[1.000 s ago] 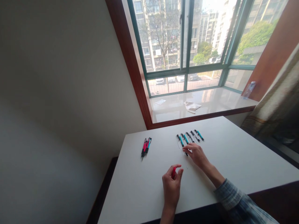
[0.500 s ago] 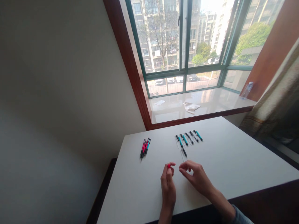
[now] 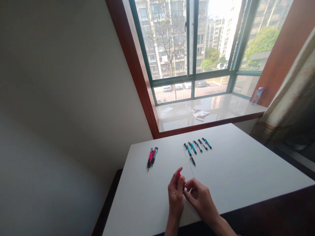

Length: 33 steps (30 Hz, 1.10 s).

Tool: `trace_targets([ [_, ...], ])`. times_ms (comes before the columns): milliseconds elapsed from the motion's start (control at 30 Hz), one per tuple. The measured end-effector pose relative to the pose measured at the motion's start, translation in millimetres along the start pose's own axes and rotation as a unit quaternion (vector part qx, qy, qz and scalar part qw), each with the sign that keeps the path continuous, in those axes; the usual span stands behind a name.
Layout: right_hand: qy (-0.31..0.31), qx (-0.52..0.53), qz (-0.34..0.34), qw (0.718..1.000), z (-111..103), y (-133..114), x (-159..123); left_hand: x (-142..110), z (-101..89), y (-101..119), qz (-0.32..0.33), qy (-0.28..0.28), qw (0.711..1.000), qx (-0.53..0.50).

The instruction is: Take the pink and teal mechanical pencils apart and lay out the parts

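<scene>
My left hand (image 3: 176,193) is closed around a small red pen part (image 3: 179,173), whose tip pokes up above the fingers. My right hand (image 3: 199,198) sits right beside it, thumb and forefinger pinched and touching the left hand's fingers; what they pinch is too small to make out. Just beyond the hands a thin clear refill (image 3: 191,170) and a black pen piece (image 3: 193,161) lie on the white table (image 3: 241,170). Farther back is a row of teal and black pen parts (image 3: 197,146). A bundle of assembled red and teal pens (image 3: 152,157) lies to the left.
Behind the table is a white windowsill (image 3: 221,108) with a crumpled cloth (image 3: 199,113) and a small paper (image 3: 167,109). A curtain (image 3: 290,108) hangs at the right. A plain wall stands at the left, with a gap between it and the table edge.
My right hand pulled back from the row of pen parts to meet my left hand near the table's front. The left hand tilted the red part upright.
</scene>
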State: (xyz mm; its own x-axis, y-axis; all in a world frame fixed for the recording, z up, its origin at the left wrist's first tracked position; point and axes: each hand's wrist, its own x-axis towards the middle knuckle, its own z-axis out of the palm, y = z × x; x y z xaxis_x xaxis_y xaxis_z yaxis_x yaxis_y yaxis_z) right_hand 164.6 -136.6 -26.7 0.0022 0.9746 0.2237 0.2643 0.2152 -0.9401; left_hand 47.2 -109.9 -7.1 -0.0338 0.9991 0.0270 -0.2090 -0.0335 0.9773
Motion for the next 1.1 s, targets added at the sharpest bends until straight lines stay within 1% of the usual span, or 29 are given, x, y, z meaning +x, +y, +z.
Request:
trace_targets([
  [167, 0.023, 0.031, 0.019, 0.999, 3, -11, -3, -1, 0.8, -1, 0.018, 0.020, 0.999, -0.027],
  [300, 0.033, 0.054, 0.034, 0.997, 7, -11, -3, -1, -0.1, -2, 0.024, 0.031, 0.999, -0.003],
  [367, 0.038, 0.060, 0.040, 0.997, 7, -10, -3, 0, -0.4, -2, 0.041, 0.039, 0.998, 0.009],
  [500, 0.055, 0.094, 0.062, 0.992, 2, -10, -4, 4, -1.4, -3, 0.065, 0.074, 0.995, 0.022],
  [600, 0.094, 0.149, 0.085, 0.981, -5, -7, -2, 6, -3.5, -4, 0.063, 0.112, 0.991, 0.047],
  [667, 0.120, 0.189, 0.098, 0.970, -12, -1, 3, 6, -4.3, -5, 0.058, 0.121, 0.990, 0.051],
  [767, 0.147, 0.264, 0.112, 0.947, -25, 6, 13, 5, -3.0, -3, 0.041, 0.096, 0.994, 0.038],
  [867, 0.156, 0.366, 0.131, 0.908, -35, 8, 23, 2, 0.2, 0, 0.023, 0.043, 0.998, 0.040],
  [933, 0.154, 0.408, 0.146, 0.888, -39, 7, 28, 0, 1.7, 2, 0.016, 0.004, 0.999, 0.052],
  [1033, 0.147, 0.429, 0.162, 0.877, -41, 4, 32, -2, 2.2, 2, 0.010, -0.040, 0.997, 0.067],
  [1100, 0.133, 0.426, 0.162, 0.880, -41, 3, 33, -3, 2.1, 1, 0.009, -0.050, 0.996, 0.067],
])
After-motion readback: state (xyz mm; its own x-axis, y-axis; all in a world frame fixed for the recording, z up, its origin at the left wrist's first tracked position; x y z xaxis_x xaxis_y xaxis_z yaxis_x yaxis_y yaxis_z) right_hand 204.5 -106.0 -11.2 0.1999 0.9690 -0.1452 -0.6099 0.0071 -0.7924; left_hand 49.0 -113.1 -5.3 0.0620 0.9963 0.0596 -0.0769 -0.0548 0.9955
